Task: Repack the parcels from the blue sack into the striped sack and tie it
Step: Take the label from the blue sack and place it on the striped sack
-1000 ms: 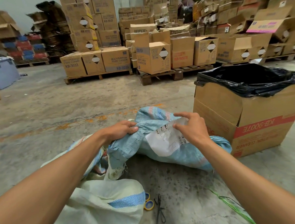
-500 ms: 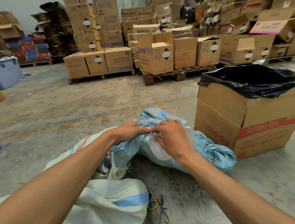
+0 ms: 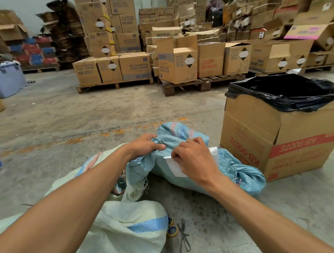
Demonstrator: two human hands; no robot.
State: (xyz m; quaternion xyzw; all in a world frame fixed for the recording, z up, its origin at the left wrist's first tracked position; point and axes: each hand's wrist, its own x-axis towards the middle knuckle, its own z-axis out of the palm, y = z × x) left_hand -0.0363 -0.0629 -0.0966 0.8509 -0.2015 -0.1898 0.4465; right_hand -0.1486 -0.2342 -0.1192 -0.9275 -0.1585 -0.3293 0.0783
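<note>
On a warehouse floor [image 3: 105, 112], the left hand [image 3: 144, 146] grips the bunched mouth of the blue sack [image 3: 235, 171], its fingers curled into the fabric. The right hand [image 3: 193, 160] pinches a white parcel [image 3: 176, 168] at the opening. The pale striped sack [image 3: 119, 225] lies nearer.

The blue sack [image 3: 236, 173] is lying crumpled on its side on the concrete, middle of the scene, woven plastic with faded pink stripes at the far end and a frayed mouth on the left. A white parcel [image 3: 175, 166] is poking out. The pale striped sack [image 3: 123, 225] is slumped nearer, left, with one blue band.
</note>
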